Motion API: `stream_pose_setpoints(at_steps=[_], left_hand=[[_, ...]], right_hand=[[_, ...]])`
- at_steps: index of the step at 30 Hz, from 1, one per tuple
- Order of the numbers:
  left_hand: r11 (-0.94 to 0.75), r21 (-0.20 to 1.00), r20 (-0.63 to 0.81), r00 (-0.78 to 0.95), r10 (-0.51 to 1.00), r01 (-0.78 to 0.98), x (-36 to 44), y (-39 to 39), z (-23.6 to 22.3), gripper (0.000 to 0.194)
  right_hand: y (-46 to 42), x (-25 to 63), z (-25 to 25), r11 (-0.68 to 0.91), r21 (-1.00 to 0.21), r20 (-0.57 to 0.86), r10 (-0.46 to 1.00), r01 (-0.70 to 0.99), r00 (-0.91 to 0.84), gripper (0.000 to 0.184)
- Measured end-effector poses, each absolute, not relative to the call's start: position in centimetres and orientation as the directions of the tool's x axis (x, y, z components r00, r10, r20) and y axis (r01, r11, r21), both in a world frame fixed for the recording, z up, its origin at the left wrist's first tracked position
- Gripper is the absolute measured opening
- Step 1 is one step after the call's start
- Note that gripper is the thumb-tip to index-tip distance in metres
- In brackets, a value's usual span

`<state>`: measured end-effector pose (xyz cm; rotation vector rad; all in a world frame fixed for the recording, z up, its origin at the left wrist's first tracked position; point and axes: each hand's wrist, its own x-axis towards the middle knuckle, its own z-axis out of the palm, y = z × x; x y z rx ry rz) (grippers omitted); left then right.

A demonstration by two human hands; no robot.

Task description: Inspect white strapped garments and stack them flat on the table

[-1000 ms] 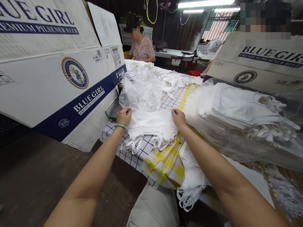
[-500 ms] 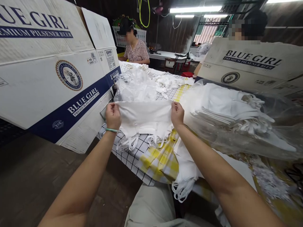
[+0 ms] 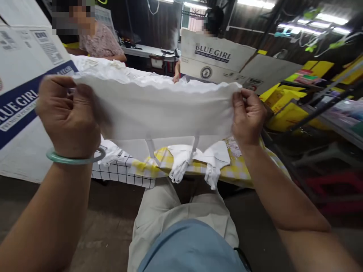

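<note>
Stretched wide in front of me is a white bandeau top (image 3: 170,109) with a wavy upper edge and thin straps dangling below. Its left end is pinched in my left hand (image 3: 69,117), which has a pale green bangle (image 3: 75,160) at the wrist. Thumb and fingers of my right hand (image 3: 248,115) grip the other end. Beneath it, more white strappy tops (image 3: 181,162) lie at the table's front edge, straps hanging over. The raised fabric hides much of the tabletop behind it.
A white-and-blue carton (image 3: 17,151) stands at left; another carton (image 3: 215,56) is across the table. Yellow-checked cloth (image 3: 235,170) and black-grid cloth (image 3: 121,173) cover the table. Shelving with yellow packets (image 3: 283,98) stands right. Two co-workers sit beyond, one in a patterned top (image 3: 103,41).
Both hands have lifted the white top off the table and brought it closer to me, still stretched between them. My view has swung right, bringing the shelving into sight.
</note>
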<state>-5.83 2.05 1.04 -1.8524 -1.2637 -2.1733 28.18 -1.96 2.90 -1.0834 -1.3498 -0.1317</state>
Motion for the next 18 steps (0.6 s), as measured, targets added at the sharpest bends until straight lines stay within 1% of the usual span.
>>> stream_pose_setpoints(at_steps=[1, 3, 5, 7, 10, 13, 16, 18], left_hand=[[-0.685, 0.585, 0.81, -0.284, 0.512, 0.434, -4.7, 1.6, 0.4, 0.038], [-0.664, 0.69, 0.724, -0.239, 0.647, 0.289, -2.4, 0.7, -1.2, 0.034], [-0.567, 0.806, 0.591, -0.164, 0.79, 0.17, -0.3, -0.1, -3.3, 0.029], [-0.433, 0.894, 0.442, -0.079, 0.893, 0.111, 1.8, -0.6, -5.6, 0.027], [-0.266, 0.956, 0.263, 0.037, 0.964, 0.127, 4.5, -0.1, -9.2, 0.027], [-0.16, 0.973, 0.141, 0.12, 0.983, 0.164, 6.4, 2.4, -12.3, 0.031], [-0.07, 0.981, 0.043, 0.15, 0.988, 0.183, 7.8, 6.6, -14.0, 0.034], [-0.047, 0.946, 0.004, 0.134, 0.991, 0.319, 8.8, 9.5, -14.4, 0.031]], right_hand=[[-4.0, 29.3, 2.6, 0.509, -0.567, 0.807, 0.501, 0.648, 0.313, 0.033], [-7.8, 31.1, 1.3, 0.431, -0.629, 0.755, 0.535, 0.647, 0.378, 0.033], [-10.9, 32.7, -0.8, 0.329, -0.705, 0.674, 0.585, 0.628, 0.451, 0.035], [-12.9, 34.1, -3.4, 0.222, -0.777, 0.576, 0.63, 0.589, 0.522, 0.038], [-14.0, 35.6, -7.6, 0.116, -0.855, 0.441, 0.674, 0.505, 0.592, 0.043], [-13.0, 36.7, -10.9, 0.078, -0.9, 0.356, 0.7, 0.429, 0.619, 0.046], [-10.3, 38.0, -12.6, 0.052, -0.927, 0.288, 0.731, 0.371, 0.619, 0.049], [-7.7, 39.0, -13.3, 0.042, -0.923, 0.287, 0.737, 0.383, 0.612, 0.05]])
